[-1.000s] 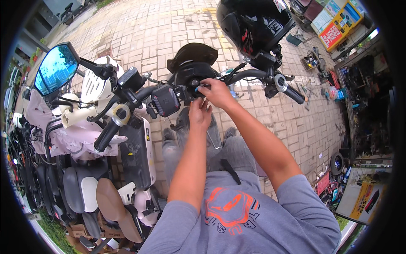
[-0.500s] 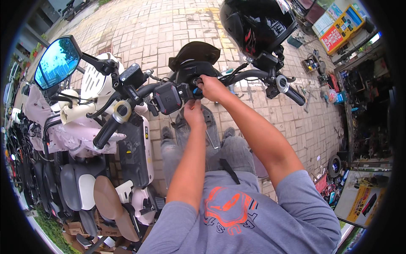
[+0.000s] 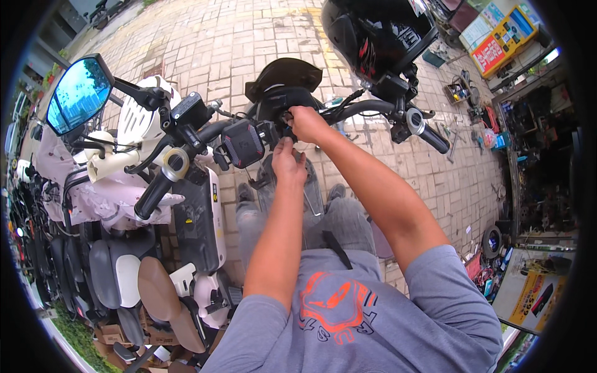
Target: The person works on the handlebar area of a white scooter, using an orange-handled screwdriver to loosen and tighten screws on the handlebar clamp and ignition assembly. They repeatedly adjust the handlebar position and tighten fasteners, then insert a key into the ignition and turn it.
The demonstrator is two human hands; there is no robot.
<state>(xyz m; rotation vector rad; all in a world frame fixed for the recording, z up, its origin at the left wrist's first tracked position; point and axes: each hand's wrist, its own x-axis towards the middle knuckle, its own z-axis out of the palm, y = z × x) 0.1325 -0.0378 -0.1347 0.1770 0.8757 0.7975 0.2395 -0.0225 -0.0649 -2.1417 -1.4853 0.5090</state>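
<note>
A scooter's handlebar (image 3: 364,108) spans the upper middle, with a dark windscreen (image 3: 285,76) beyond its centre. My right hand (image 3: 307,127) reaches to the middle of the bar. Its fingers are pinched together at a dark part behind the bar's centre, and what lies between them is hidden. Just below, my left hand (image 3: 288,164) points upward with its fingertips closed against the underside of the same spot; whatever they grip is too small to make out. Left of both hands, a black box with red-edged mesh sides (image 3: 243,143) is fixed to the bar.
A blue-tinted mirror (image 3: 79,94) and black grip (image 3: 155,196) are at the left; a black helmet (image 3: 379,37) hangs over the right side. Parked scooters with seats (image 3: 158,291) crowd the left. Tools and a tyre (image 3: 492,242) lie along the shop front at right.
My left hand has shifted slightly up, its fingers turned more upright. A small blue piece between the hands no longer shows. My right hand has moved only a little.
</note>
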